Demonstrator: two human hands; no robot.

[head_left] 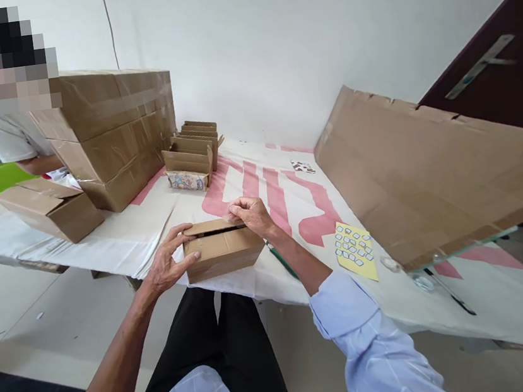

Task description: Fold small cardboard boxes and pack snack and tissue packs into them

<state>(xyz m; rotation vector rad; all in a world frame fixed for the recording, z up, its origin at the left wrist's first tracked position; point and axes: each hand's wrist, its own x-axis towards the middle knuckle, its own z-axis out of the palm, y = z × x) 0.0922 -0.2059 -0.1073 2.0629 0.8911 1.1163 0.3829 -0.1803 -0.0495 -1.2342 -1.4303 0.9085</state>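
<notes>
A small cardboard box (224, 252) rests on the cloth at the table's near edge, its top flaps nearly together with a dark gap between them. My left hand (167, 265) grips its left end, thumb on the near flap and fingers at the far edge. Over the far flap, toward the right, my right hand (250, 215) is closed in a pinch. A small pale, see-through bit shows under its fingertips, too small to name surely. Beside the box, partly behind my right forearm, lies a green-handled tool (283, 263).
Stacked taped cartons (110, 132) stand left, near another person's arm (41, 164) and a carton (53, 205). Open small boxes (193, 147) line up behind. Rightward are a yellow sheet (355, 251), a clear tape roll (423, 282), a black-handled tool (451, 292) and a large cardboard sheet (430, 175).
</notes>
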